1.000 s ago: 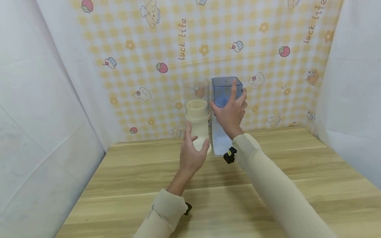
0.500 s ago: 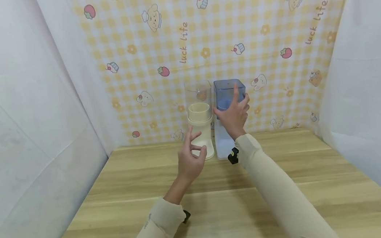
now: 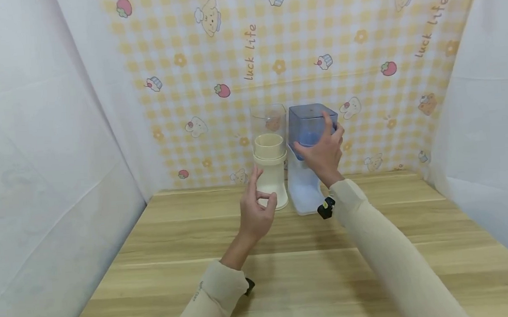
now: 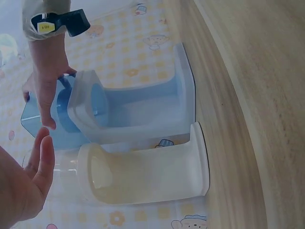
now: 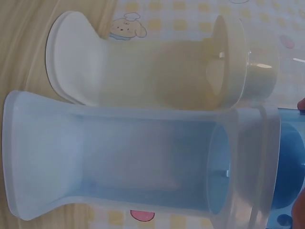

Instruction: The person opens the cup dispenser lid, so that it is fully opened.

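Grips translucent blue, square-topped plastic dispenser (image 3: 300,172) with right hand (image 3: 325,154); holds left hand (image 3: 256,211) loosely relaxed, at seven o'clock from cream, cylindrical plastic dispenser (image 3: 274,174).

The cream dispenser (image 3: 275,179) stands upright, its open-fronted body rising from a rounded foot to a ring that carries a clear cylinder (image 3: 268,121) around a shorter cream tube (image 3: 269,149). Just right of the cream dispenser, the blue dispenser (image 3: 302,177) is also upright, its milky stand topped by a boxy, translucent blue container (image 3: 303,126).
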The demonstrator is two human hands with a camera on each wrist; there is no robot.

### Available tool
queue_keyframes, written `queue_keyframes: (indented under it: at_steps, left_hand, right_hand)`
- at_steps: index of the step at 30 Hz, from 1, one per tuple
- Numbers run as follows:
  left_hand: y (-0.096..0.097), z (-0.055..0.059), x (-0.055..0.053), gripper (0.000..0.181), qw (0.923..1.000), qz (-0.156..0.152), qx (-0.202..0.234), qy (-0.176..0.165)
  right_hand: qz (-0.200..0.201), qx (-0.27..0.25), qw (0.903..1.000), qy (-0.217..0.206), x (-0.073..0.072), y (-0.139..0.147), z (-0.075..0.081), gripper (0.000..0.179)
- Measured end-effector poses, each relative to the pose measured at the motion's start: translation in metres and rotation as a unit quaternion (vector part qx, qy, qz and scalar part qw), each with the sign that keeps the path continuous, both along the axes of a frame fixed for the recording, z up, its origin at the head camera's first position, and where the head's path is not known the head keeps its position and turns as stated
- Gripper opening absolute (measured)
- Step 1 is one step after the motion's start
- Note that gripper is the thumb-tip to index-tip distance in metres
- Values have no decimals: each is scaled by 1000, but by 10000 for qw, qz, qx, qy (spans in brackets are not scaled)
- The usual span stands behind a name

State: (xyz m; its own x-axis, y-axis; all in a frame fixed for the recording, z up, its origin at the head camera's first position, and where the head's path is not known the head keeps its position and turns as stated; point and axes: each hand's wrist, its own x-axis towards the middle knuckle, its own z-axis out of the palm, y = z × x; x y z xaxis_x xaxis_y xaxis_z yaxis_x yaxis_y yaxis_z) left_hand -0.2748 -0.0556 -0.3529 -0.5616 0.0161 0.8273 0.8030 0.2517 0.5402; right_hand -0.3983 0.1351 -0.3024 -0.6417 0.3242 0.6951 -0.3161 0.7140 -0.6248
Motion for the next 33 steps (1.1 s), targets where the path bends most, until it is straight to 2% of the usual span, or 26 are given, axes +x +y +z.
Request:
queue_keyframes:
  at_steps: [3,7,12,15,18,20,22,25,28,33]
  left_hand:
    - [1,11,10,67,10000,7,-5,-96]
    - [0,15,14,66,9998,32,17,-219]
    - [-2,16,15,68,9994,-127,-22,-319]
    - [-5,18,16,69,9941,-503,139,-949]
    - [-8,9,8,71,9825,-820,371,-1628]
    - [-10,3,2,72,9762,-944,427,-1906]
    - [-13,-3,-4,71,9765,-993,300,-1888]
    - [-20,-1,0,68,9745,-1119,-5,-1943]
    - [-28,1,4,67,9717,-1252,-266,-1987]
    - [-38,2,8,73,9680,-1474,-435,-1984]
  right_hand:
    - [35,-27,10000,67,6,7,0,104]
    - [177,-41,9998,85,15,15,0,103]
    - [569,-194,9981,165,30,24,5,101]
    - [892,-314,9951,280,39,29,9,102]
    - [1238,-355,9910,356,48,32,12,103]
    - [1437,-345,9882,407,56,34,13,103]
    - [1683,-322,9840,492,64,35,14,103]
    - [2078,-258,9761,580,76,36,15,103]
    - [2497,-273,9669,454,91,38,15,103]
    - [3032,-346,9522,123,118,43,13,104]
